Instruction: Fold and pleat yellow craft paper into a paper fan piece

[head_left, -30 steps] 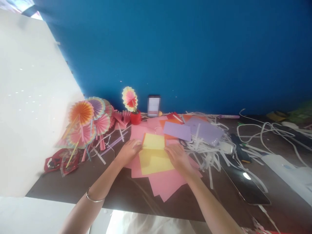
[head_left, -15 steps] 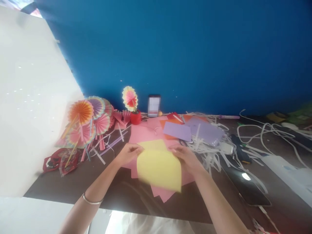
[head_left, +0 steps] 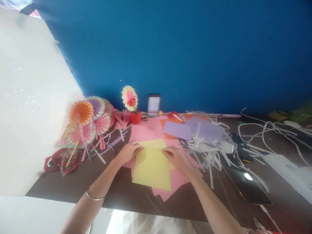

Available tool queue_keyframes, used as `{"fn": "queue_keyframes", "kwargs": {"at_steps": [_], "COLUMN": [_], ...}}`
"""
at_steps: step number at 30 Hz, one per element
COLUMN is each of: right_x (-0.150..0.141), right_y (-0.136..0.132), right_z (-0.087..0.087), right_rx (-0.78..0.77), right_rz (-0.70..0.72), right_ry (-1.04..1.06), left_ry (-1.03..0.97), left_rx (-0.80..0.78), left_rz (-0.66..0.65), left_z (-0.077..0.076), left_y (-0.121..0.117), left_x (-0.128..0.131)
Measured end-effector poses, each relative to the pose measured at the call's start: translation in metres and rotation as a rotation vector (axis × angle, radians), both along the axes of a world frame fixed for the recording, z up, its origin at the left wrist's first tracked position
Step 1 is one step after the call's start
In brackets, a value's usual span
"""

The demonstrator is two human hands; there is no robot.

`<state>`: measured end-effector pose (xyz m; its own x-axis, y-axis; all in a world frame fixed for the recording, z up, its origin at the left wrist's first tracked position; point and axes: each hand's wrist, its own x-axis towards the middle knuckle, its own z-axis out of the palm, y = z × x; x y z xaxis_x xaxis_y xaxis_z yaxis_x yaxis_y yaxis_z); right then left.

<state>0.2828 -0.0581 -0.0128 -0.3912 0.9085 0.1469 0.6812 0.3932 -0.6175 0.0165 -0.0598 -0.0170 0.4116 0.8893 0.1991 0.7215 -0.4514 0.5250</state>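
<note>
A yellow paper sheet [head_left: 151, 167] lies flat on a spread of pink paper sheets [head_left: 143, 133] on the dark table [head_left: 73, 182]. A second yellow sheet [head_left: 152, 143] shows just behind it. My left hand [head_left: 128, 152] pinches the top left edge of the front yellow sheet, fingers curled. My right hand [head_left: 175, 156] presses on the sheet's upper right edge with fingers together. A metal bangle [head_left: 94, 197] sits on my left wrist.
Colourful paper fans [head_left: 86, 122] crowd the left. A red pot with a paper flower [head_left: 133, 109] and a propped phone [head_left: 154, 105] stand by the blue wall. Purple sheets [head_left: 177, 130], white paper strips [head_left: 209, 152], cables [head_left: 268, 130] and a black phone [head_left: 246, 182] lie at the right.
The yellow sheet was lifted off the table half a second ago and now lies flat again, shifted slightly nearer me. Both hands stayed on its top edge.
</note>
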Motion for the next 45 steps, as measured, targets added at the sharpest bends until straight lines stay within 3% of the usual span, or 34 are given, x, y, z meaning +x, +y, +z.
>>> {"fn": "queue_keyframes", "kwargs": {"at_steps": [8, 12, 20, 28, 35, 40, 45], "right_x": [-0.002, -0.001, 0.004, 0.002, -0.008, -0.015, -0.018], "right_y": [0.000, 0.003, 0.001, -0.002, -0.014, -0.014, -0.009], "right_z": [0.002, 0.001, -0.007, -0.003, 0.004, 0.008, -0.002], "right_rx": [0.001, 0.091, 0.271, 0.330, 0.287, 0.189, 0.010], "right_rz": [0.072, 0.147, 0.203, 0.246, 0.263, 0.199, -0.067], "right_ry": [-0.003, -0.064, -0.251, -0.436, -0.534, -0.412, -0.156], "left_ry": [0.047, 0.054, 0.232, 0.286, 0.561, 0.424, 0.274], "left_rx": [0.068, 0.102, 0.140, 0.125, 0.083, 0.009, 0.010], "left_rz": [-0.077, -0.067, -0.191, -0.207, -0.117, -0.079, -0.045], "left_z": [-0.005, -0.006, 0.001, 0.000, 0.009, 0.013, 0.006], "left_y": [0.002, 0.004, 0.002, 0.003, -0.004, -0.010, -0.010], "left_x": [0.003, 0.001, -0.004, -0.009, 0.004, 0.004, 0.005]}}
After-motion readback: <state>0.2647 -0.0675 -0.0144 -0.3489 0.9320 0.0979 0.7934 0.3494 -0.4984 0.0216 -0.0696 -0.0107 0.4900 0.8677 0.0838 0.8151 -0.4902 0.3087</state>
